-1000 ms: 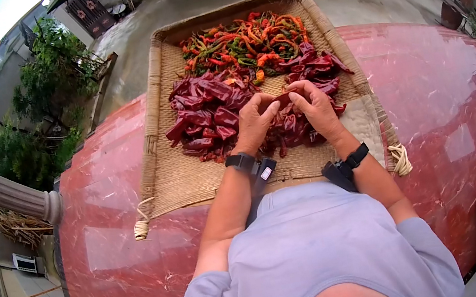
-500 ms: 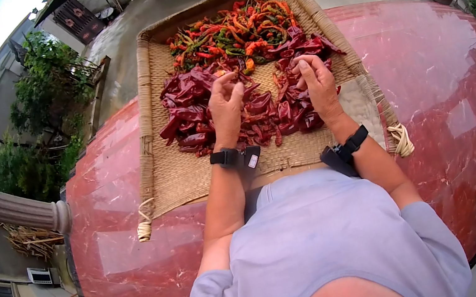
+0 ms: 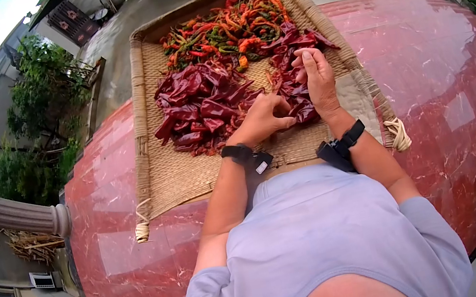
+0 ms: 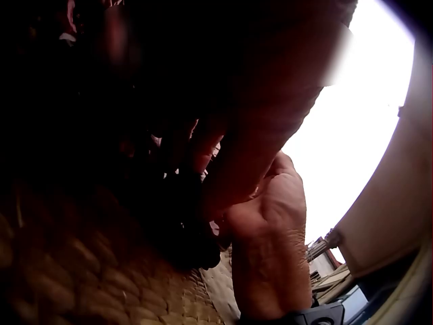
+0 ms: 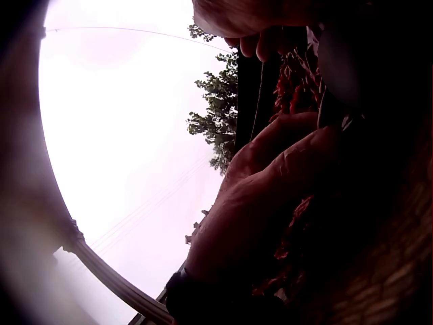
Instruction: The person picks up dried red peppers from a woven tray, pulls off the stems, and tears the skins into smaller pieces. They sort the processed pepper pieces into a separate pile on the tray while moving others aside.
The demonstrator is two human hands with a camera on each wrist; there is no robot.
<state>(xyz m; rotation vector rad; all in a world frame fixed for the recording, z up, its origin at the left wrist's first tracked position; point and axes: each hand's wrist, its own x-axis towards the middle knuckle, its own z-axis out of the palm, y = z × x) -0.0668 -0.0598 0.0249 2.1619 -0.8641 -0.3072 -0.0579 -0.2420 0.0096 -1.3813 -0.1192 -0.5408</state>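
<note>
Dark red dried peppers [image 3: 194, 96] lie in a heap across the woven tray [image 3: 159, 187], with a smaller heap [image 3: 301, 106] to the right. My left hand [image 3: 262, 120] reaches low over the front of this right heap, thumb and fingers bent toward the peppers. Its fingertips are partly hidden, and I cannot tell whether they grip a pepper. Above the same heap my right hand [image 3: 320, 81] is raised, its fingers loosely bent and nothing visible in them. Both wrist views are very dark; the left hand [image 5: 250, 183] shows in the right wrist view.
Thinner orange, red and green chillies [image 3: 228, 30] fill the far end of the tray. A pale flat sheet [image 3: 356, 100] lies along its right side. Raised rims edge the tray, which sits on red polished stone [image 3: 426, 66]. A stone column [image 3: 9, 209] stands at left.
One second ago both hands met around a red pepper over the tray; then they parted. The left hand has since moved right and down to the right heap, while the right hand has risen slightly.
</note>
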